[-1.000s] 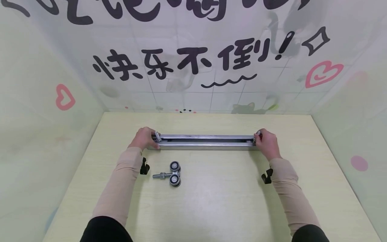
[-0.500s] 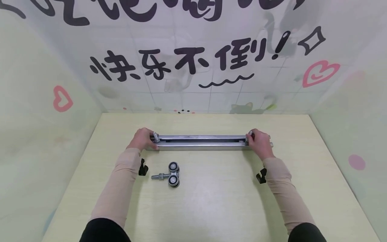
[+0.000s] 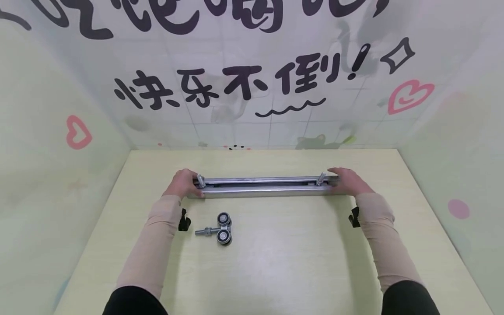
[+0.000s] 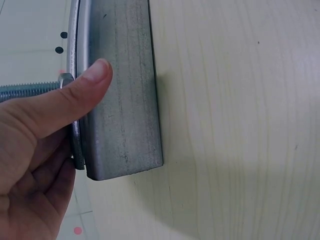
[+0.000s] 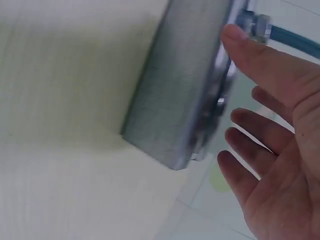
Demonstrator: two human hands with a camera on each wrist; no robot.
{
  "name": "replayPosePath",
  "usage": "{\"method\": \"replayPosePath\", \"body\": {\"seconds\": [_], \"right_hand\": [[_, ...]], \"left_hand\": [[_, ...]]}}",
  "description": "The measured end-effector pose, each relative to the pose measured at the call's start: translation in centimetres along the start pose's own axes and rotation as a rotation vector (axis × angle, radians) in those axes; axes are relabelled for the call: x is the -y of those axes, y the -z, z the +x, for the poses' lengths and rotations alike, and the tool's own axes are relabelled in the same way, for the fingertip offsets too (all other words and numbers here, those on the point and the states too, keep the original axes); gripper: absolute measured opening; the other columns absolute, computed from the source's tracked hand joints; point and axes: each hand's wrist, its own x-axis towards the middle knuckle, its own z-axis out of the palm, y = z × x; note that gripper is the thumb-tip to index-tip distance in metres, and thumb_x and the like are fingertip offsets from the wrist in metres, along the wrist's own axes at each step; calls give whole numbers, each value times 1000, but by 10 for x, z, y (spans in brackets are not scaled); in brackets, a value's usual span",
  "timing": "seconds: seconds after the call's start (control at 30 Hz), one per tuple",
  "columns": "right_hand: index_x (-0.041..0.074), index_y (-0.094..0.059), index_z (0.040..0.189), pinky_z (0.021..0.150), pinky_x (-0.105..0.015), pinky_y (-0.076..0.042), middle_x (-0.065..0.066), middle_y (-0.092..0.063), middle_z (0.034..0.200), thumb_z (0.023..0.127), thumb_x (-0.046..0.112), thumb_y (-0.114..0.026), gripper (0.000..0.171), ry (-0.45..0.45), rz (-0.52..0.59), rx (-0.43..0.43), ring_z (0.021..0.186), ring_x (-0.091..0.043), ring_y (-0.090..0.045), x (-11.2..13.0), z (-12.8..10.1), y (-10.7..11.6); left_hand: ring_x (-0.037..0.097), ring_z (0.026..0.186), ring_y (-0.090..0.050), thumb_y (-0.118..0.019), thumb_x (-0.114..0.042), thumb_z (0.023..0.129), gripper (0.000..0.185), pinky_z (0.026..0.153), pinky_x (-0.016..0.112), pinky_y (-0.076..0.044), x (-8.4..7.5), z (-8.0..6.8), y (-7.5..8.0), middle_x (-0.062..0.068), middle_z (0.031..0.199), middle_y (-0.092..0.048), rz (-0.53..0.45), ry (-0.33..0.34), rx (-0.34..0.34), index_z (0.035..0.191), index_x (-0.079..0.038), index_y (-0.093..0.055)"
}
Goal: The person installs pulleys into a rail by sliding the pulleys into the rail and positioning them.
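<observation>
A long metal rail (image 3: 261, 191) with a slot along its top lies crosswise on the table. A threaded bolt (image 3: 201, 180) stands up from the slot near the left end, another bolt (image 3: 320, 179) near the right. My left hand (image 3: 183, 183) grips the left end, thumb (image 4: 82, 95) on the front face and the other fingers curled behind. My right hand (image 3: 349, 181) is at the right end with spread fingers; in the right wrist view its thumb lies at the rail's (image 5: 170, 85) top edge, the other fingers apart from the metal. A twin-wheel roller trolley (image 3: 224, 228) lies in front.
The pale wooden table (image 3: 283, 253) is bordered by a printed backdrop (image 3: 244, 127) behind and at both sides. Black clip-like pieces (image 3: 184, 221) sit at both wrists.
My right hand pinched the right bolt and slid it left along the rail. It has since let go and moved right to the rail's end. The left hand keeps its grip.
</observation>
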Motion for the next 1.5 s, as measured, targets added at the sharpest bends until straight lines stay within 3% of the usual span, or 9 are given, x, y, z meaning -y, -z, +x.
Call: {"method": "replayPosePath", "body": {"seconds": [0.13,0.37,0.6,0.8,1.07,1.17,1.3,1.5], "right_hand": [[-10,-45,125,93,-53,-38,-33,-48,122,68,13,-78,70,-12,-70,54,108,-48,-46,-7,-1,-2],[-7,-55,118,95,-53,-37,-30,-53,118,60,8,-81,65,-87,-65,-13,108,-46,-48,-8,6,-3],[-6,-61,110,94,-49,-39,-25,-59,112,54,8,-84,62,-91,-80,-43,105,-42,-51,-7,15,-8],[-6,-60,110,95,-49,-39,-24,-59,112,53,7,-83,62,-99,-68,-41,105,-41,-52,-7,16,-9],[-5,-62,108,93,-48,-41,-23,-61,109,52,6,-83,61,-77,-77,-55,102,-39,-54,-13,17,-11],[-5,-62,108,93,-47,-41,-23,-61,108,52,6,-83,61,-78,-74,-55,102,-39,-54,-14,17,-12],[-5,-62,108,94,-47,-40,-22,-62,108,51,6,-83,62,-95,-65,-58,102,-39,-54,-14,17,-11],[-4,-62,108,94,-47,-41,-21,-62,109,51,6,-83,61,-97,-64,-63,102,-38,-54,-17,16,-10]], "left_hand": [[31,91,-57,-82,-8,60,51,90,46,-42,-1,1,-3,22,104,-63,-1,-15,1,105,4,-64],[32,92,-57,-82,-8,59,51,90,46,-43,-4,2,-4,23,104,-63,2,-42,-14,105,5,-63],[34,91,-58,-81,-8,61,54,87,46,-44,4,1,-2,24,104,-62,47,-112,-10,108,8,-61],[33,88,-58,-81,-9,62,52,83,46,-45,2,2,3,24,100,-63,79,-179,7,106,9,-60],[35,97,-56,-78,-20,68,68,88,48,-44,-7,0,11,27,112,-57,94,-164,97,122,10,-49],[41,108,-50,-77,-24,70,74,92,52,-40,-19,0,19,30,123,-49,85,-145,99,127,10,-44],[42,112,-47,-73,-26,75,70,95,51,-38,-47,4,25,30,124,-49,60,-169,55,128,9,-44],[36,105,-54,-70,-23,79,57,92,45,-43,-105,21,3,24,115,-57,7,-304,7,123,7,-50]]}}
